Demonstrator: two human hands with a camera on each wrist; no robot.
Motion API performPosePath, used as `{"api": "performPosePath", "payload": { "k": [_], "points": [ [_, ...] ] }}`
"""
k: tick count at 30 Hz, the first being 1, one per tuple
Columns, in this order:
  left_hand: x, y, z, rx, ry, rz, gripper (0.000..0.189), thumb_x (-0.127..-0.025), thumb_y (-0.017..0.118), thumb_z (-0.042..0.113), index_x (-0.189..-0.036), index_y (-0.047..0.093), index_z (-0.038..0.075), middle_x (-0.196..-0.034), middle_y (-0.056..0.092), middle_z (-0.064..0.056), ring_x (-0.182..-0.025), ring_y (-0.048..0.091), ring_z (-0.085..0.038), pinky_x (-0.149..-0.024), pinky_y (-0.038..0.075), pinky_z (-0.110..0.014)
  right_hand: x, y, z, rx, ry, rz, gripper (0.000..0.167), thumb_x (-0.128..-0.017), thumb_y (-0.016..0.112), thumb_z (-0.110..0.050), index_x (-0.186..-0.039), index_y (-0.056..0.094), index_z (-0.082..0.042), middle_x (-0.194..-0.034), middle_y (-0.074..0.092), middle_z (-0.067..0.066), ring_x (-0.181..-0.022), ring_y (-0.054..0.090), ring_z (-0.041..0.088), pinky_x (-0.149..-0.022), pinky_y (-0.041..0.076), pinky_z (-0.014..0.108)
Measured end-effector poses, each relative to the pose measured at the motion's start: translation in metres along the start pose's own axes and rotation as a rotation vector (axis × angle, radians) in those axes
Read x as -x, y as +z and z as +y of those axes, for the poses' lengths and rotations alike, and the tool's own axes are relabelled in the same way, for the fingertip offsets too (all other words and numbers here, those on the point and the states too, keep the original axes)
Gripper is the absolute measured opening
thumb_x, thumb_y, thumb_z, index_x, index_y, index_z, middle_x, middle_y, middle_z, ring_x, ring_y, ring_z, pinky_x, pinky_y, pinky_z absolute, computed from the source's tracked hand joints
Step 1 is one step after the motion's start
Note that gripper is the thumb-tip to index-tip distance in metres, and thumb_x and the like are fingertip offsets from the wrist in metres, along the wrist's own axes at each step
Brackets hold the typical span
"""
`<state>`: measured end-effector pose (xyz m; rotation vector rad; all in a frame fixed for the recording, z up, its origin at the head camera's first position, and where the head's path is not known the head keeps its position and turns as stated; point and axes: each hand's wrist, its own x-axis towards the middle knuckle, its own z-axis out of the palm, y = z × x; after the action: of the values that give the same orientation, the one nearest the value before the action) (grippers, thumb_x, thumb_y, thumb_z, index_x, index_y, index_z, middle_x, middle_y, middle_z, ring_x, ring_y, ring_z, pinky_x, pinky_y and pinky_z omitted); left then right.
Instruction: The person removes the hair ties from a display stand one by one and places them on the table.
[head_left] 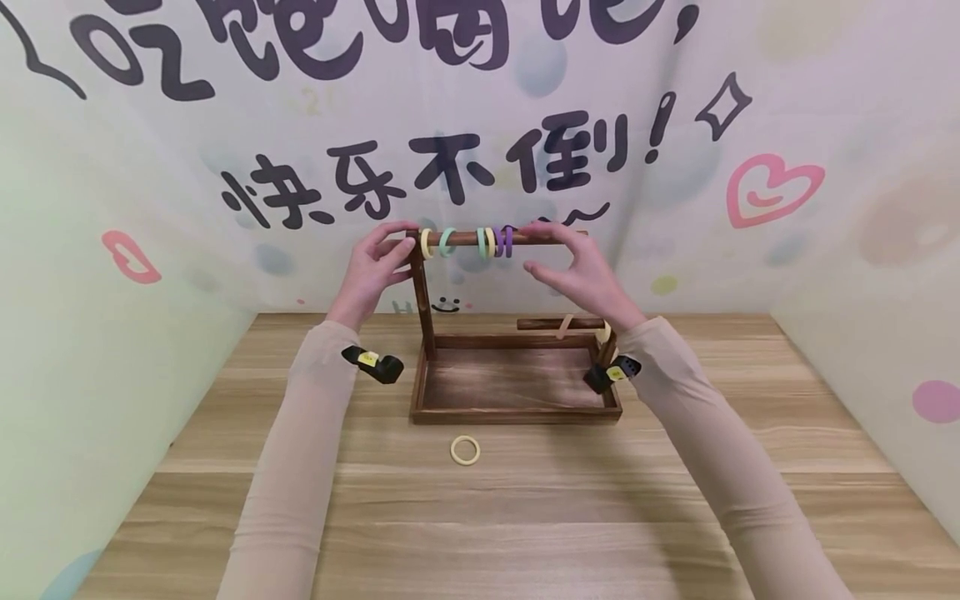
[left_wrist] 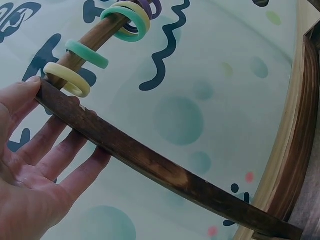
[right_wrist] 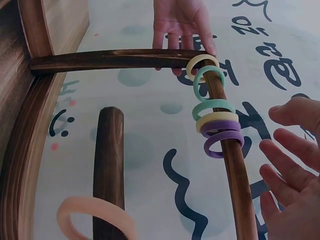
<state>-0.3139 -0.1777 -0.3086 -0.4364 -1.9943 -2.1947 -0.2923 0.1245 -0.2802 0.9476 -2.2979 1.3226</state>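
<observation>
My left hand [head_left: 371,265] grips the top of the upright post [head_left: 422,296] of a dark wooden stand, thumb in front and fingers behind it. From that post the upper rod [right_wrist: 236,175] runs right, carrying a yellow ring [left_wrist: 75,86] and a green ring [left_wrist: 87,54] near the post. Farther along hang a green ring [right_wrist: 214,103], a yellow ring [right_wrist: 217,118] and two purple rings [right_wrist: 224,135]. Right of these, my right hand [head_left: 583,273] is spread beside the rod, holding nothing; the right wrist view shows a gap between its fingers and the rod.
Below the upper rod, a shorter rod [head_left: 540,324] carries a peach ring [right_wrist: 95,204] and a pale yellow ring [head_left: 604,333]. The stand's tray base [head_left: 517,415] rests on the wooden table [head_left: 525,517]. In front lies a yellow ring [head_left: 465,464]. A printed wall [head_left: 315,275] stands close behind.
</observation>
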Motion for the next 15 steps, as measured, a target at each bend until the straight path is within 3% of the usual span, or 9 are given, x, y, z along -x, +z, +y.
{"api": "performPosePath", "payload": {
  "k": [15],
  "points": [
    [0.0,0.001,-0.001,0.034,0.006,-0.006,0.021,-0.095,0.063,0.015,-0.116,0.065,0.015,-0.106,0.065,-0.01,-0.092,0.064,-0.019,-0.08,0.056,-0.035,-0.017,0.003,0.012,0.046,0.007,0.011,0.041,-0.087,0.072,-0.008,-0.126,0.06,-0.003,-0.124,0.063,0.009,-0.113,0.057,0.023,-0.099,0.041,0.034]
  ]
}}
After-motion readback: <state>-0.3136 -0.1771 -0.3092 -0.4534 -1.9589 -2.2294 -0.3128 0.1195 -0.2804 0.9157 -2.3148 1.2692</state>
